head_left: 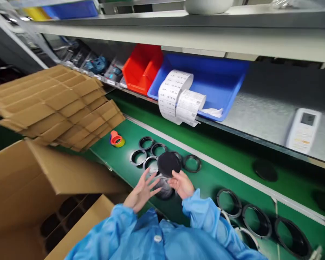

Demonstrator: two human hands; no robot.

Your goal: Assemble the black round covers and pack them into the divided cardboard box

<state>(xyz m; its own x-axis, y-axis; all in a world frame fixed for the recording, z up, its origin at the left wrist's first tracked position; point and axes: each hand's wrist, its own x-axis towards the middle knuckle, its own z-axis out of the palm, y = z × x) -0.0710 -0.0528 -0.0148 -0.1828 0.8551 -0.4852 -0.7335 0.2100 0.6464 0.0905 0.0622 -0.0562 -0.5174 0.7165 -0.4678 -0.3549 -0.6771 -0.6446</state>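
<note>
Black disc (pixel 167 163) clamped in the right grip (pixel 182 185) — left grip (pixel 141 190) spread apart near rings (pixel 192 171) on the green surface (pixel 207 178); blurred piece (pixel 165 190) below, perhaps another disc.

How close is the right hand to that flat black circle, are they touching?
Touching. The head view shows the right hand gripping the black disc by its lower right edge, no gap between them.

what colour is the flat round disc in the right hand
The flat round disc is black, head view.
</note>
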